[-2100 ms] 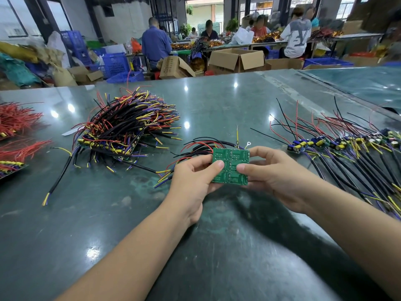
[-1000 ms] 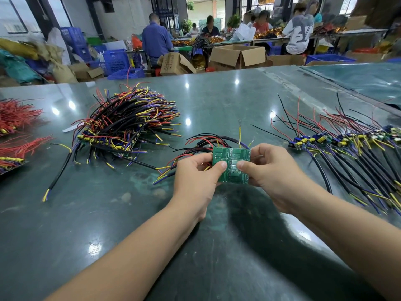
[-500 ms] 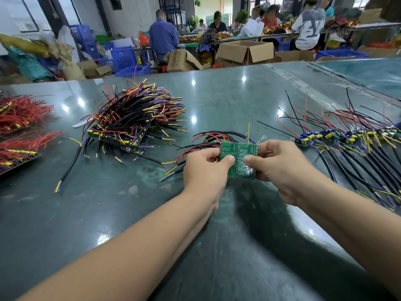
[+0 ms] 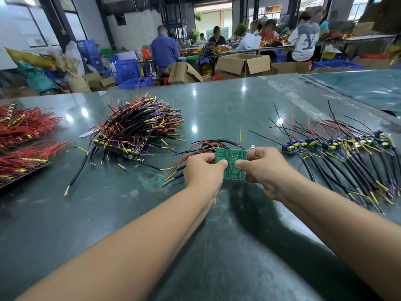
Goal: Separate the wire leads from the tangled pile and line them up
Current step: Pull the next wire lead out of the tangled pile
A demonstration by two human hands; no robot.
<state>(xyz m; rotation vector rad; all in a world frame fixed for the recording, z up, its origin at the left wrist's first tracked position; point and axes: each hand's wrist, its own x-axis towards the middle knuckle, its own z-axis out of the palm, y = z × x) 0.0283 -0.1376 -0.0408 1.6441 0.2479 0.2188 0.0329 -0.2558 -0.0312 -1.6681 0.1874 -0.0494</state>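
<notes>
Factory floor: workers [image 4: 165, 48], wire piles [image 4: 138, 127]

On the table [image 4: 217, 246], the board [image 4: 233, 165] sits near centre, between the left hand [image 4: 202, 173] at its 9 o'clock and the right hand [image 4: 265, 170] at its 3 o'clock, both touching it. The tangled pile [image 4: 134, 132] lies at 10 o'clock from the board. The lined-up leads [image 4: 347, 157] spread at 3 o'clock. Two more bundles [image 4: 19, 135] lie at the far 9 o'clock edge. Boxes [image 4: 243, 64] stand at 12 o'clock, beyond the table.
</notes>
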